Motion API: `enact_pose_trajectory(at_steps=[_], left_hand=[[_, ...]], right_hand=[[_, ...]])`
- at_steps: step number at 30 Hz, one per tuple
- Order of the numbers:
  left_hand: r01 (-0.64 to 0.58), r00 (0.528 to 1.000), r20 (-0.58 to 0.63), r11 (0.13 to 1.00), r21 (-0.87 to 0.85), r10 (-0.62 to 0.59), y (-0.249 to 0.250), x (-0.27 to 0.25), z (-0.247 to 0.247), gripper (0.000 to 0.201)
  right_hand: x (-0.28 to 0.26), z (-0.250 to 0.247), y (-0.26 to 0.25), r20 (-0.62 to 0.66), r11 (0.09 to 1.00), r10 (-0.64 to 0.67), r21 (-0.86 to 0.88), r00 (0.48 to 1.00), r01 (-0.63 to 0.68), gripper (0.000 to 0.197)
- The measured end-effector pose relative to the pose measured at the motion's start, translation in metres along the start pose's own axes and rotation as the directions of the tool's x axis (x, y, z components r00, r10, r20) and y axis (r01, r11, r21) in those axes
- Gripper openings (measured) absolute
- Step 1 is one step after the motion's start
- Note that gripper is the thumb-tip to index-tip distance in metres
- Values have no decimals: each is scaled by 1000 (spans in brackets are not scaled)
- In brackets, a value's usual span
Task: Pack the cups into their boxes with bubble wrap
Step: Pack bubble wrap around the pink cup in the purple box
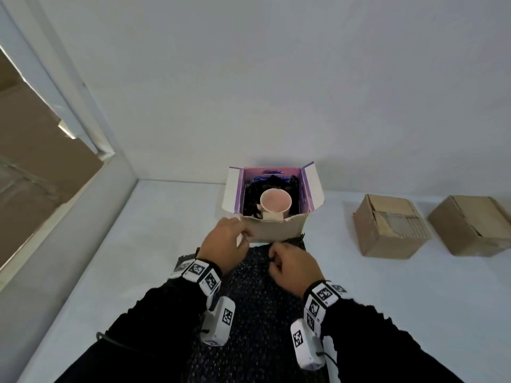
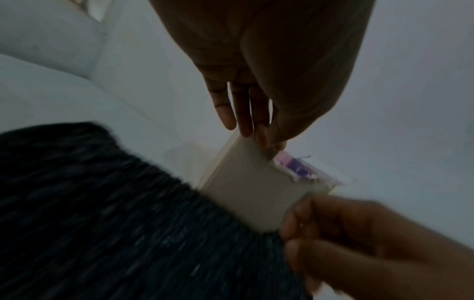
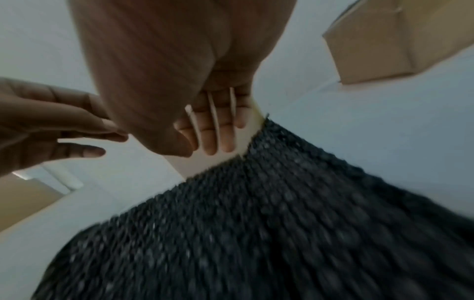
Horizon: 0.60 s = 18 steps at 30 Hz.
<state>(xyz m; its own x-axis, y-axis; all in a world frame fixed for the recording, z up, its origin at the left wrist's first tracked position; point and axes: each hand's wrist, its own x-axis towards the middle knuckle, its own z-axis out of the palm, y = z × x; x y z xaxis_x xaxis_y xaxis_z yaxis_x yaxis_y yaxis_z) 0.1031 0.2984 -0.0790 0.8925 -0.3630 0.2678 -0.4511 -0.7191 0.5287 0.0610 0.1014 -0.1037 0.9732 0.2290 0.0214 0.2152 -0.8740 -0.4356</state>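
Head view shows an open box (image 1: pixel 272 217) on the white tabletop (image 1: pixel 359 299), in the middle, close to the far wall. A pink cup (image 1: pixel 275 203) stands upright inside it, with black bubble wrap all around it in the box. The box flaps stand open on the left and right sides.

A long black sheet of bubble wrap (image 1: pixel 257 313) lies flat on the tabletop. It runs from the near side of the box toward the person.

The left hand (image 1: pixel 224 248) is at the near left corner of the box. Its fingers (image 2: pixel 242 113) and thumb pinch the top edge of the near flap, as the left wrist view shows. So the left grip is grasping the box flap.

The right hand (image 1: pixel 293 268) is just beside the near wall of the box, over the far end of the flat sheet. In the right wrist view its fingers (image 3: pixel 209 132) hang loosely curled in front of the box wall. I cannot tell whether they pinch the sheet.

Two brown closed boxes sit on the right. One closed box (image 1: pixel 391 226) is nearer the middle, and another closed box (image 1: pixel 472 226) is at the far right edge.
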Motion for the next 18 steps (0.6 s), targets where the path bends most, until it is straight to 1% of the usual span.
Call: enact_pose_trajectory(at_steps=[2, 3, 4, 5, 6, 7, 8, 9, 10, 12, 15, 16, 17, 18], left_hand=[[52, 995, 89, 998, 24, -54, -1, -17, 4, 16], [79, 984, 157, 996, 40, -85, -4, -24, 5, 17], [108, 965, 232, 992, 59, -119, -7, -31, 6, 19], [138, 938, 310, 987, 80, -156, -9, -38, 6, 22], [168, 905, 378, 980, 108, -197, -11, -44, 6, 26], [189, 876, 423, 972, 138, -231, -13, -48, 7, 31], [203, 859, 443, 966, 162, -255, -14, -52, 6, 37], [212, 856, 441, 961, 175, -269, -15, -55, 5, 43], [213, 864, 424, 960, 182, -272, -16, -57, 4, 50], [172, 893, 377, 961, 216, -245, -15, -59, 1, 70], [42, 947, 286, 941, 336, -144, -5, -54, -4, 103], [4, 957, 265, 924, 383, -114, -1, -51, -6, 109], [-35, 965, 249, 900, 435, -82, 3, -47, -7, 111], [-75, 970, 238, 875, 479, -47, 4, -43, -8, 108]], right_hand=[[-16, 16, 3, 117, 980, 173, -116, 978, -160, 44], [-23, 22, 3, 163, 964, 227, -177, 960, -198, 57], [-30, 26, 2, 207, 952, 255, -223, 945, -208, 63], [-35, 31, 2, 246, 949, 267, -238, 932, -209, 63], [-41, 33, 1, 270, 952, 270, -220, 924, -214, 57], [-44, 35, 1, 282, 957, 275, -178, 919, -231, 49], [-45, 35, 1, 273, 960, 276, -121, 921, -252, 37], [-45, 36, 2, 250, 962, 274, -57, 929, -268, 26], [-44, 35, 3, 218, 964, 258, 12, 941, -267, 15], [-40, 32, 2, 156, 961, 210, 149, 965, -234, 6], [-31, 20, -2, 88, 950, 119, 279, 989, -140, 9], [-28, 14, -4, 66, 945, 83, 310, 994, -100, 12], [-25, 8, -6, 47, 938, 52, 341, 998, -65, 14], [-22, 1, -9, 33, 929, 22, 368, 999, -33, 15]])
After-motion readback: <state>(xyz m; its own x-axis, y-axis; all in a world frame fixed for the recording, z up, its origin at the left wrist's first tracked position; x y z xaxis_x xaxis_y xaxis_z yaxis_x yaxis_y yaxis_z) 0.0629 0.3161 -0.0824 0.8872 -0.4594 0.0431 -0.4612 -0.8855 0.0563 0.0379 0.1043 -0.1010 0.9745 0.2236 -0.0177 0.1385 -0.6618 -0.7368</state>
